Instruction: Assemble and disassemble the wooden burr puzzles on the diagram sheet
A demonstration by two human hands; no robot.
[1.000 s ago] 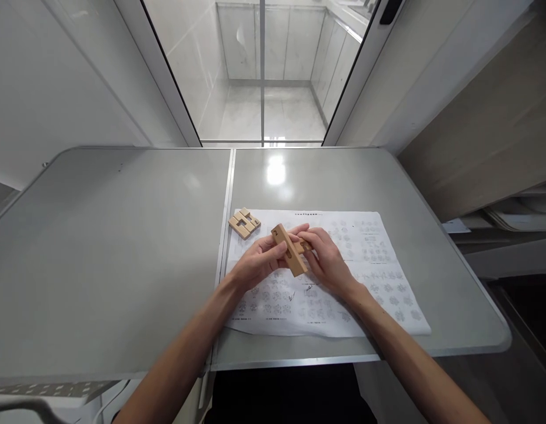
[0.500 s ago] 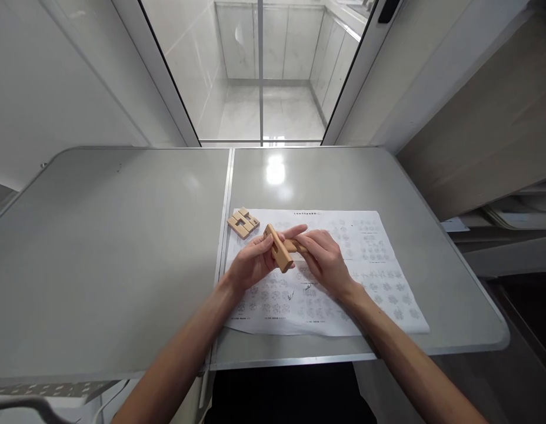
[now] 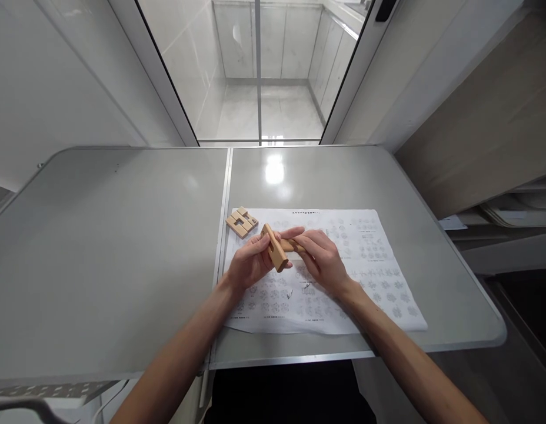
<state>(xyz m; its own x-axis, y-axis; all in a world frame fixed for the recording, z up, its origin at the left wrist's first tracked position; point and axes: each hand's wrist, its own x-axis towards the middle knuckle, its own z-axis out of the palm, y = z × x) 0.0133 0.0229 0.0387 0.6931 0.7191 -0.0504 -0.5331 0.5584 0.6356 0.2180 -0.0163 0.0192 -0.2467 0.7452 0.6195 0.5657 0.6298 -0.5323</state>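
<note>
My left hand (image 3: 250, 259) is closed around a notched wooden puzzle piece (image 3: 276, 252), its thumb on the near side and its index finger stretched out behind. My right hand (image 3: 323, 256) pinches a second wooden puzzle piece (image 3: 292, 245), which meets the first one at an angle; whether they interlock is hidden by my fingers. Both pieces are held above a printed paper sheet (image 3: 370, 294). Just beyond my left hand, several more notched wooden pieces (image 3: 242, 222) lie side by side on the sheet's far left corner, one bearing a dark mark.
The sheet carries rows of small diagrams and lies on the right half of a grey table (image 3: 123, 247). A metal seam (image 3: 223, 212) divides the tabletop. Past the far edge stands a glass door (image 3: 282, 106); shelves (image 3: 515, 206) are at the right.
The view has shifted very slightly. Both hands keep nearly the same pose, and the two wooden puzzle pieces stay held together at much the same angle.
</note>
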